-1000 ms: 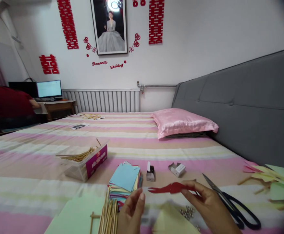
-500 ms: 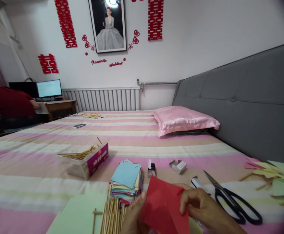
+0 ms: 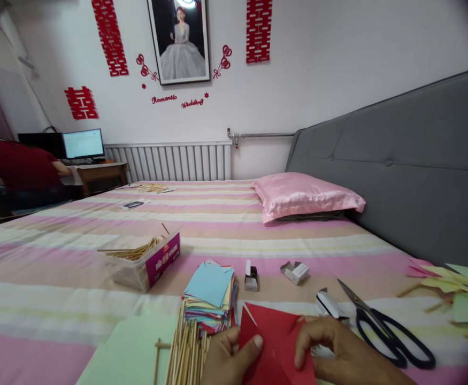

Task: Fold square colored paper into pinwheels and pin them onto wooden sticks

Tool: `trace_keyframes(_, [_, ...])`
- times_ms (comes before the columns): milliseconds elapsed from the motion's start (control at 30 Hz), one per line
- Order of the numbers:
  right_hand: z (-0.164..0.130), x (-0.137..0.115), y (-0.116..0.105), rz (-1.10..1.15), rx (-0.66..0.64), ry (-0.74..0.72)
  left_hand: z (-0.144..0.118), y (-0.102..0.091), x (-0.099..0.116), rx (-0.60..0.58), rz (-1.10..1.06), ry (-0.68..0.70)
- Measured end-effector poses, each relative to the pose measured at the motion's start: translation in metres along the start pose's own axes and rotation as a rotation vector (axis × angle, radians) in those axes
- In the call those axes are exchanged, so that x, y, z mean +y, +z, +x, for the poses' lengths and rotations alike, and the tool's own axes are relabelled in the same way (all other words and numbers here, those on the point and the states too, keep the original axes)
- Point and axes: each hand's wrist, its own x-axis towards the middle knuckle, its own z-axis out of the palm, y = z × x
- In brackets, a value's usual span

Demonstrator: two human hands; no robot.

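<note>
Left hand (image 3: 230, 359) and right hand (image 3: 332, 342) grasp opposite sides of 1 red paper sheet (image 3: 276, 339) above the striped bed (image 3: 69, 283); scissors (image 3: 362, 306) lie near the right hand.

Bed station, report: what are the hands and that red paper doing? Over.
Left hand and right hand: both gripping. Red paper: held between them, creased. Nearby: scissors beside right hand, sticks by left.
</note>
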Motion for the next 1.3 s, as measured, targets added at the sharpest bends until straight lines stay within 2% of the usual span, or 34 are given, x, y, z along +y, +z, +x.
trace_keyframes(233, [-0.009, -0.013, -0.004, -0.103, -0.017, 0.131, -0.001, 0.002, 0.002, 0.022, -0.007, -0.019])
trace_keyframes(367, [-0.008, -0.016, -0.001, -0.088, 0.033, 0.161, -0.002, 0.005, 0.003, 0.034, -0.003, -0.025])
trace_keyframes(567, [0.008, -0.001, 0.01, -0.04, 0.066, 0.161, -0.004, 0.007, 0.005, 0.028, 0.033, 0.012])
trace_keyframes(767, [0.012, 0.01, 0.015, 0.122, 0.132, 0.196, -0.001, 0.005, 0.003, 0.01, 0.013, 0.017])
trace_keyframes(1067, [0.012, 0.006, 0.019, 0.048, 0.193, 0.251, -0.003, 0.009, 0.005, -0.018, 0.042, 0.03])
trace_keyframes(1300, [0.011, 0.012, 0.02, 0.015, 0.204, 0.23, -0.004, 0.011, 0.006, 0.005, 0.073, 0.03])
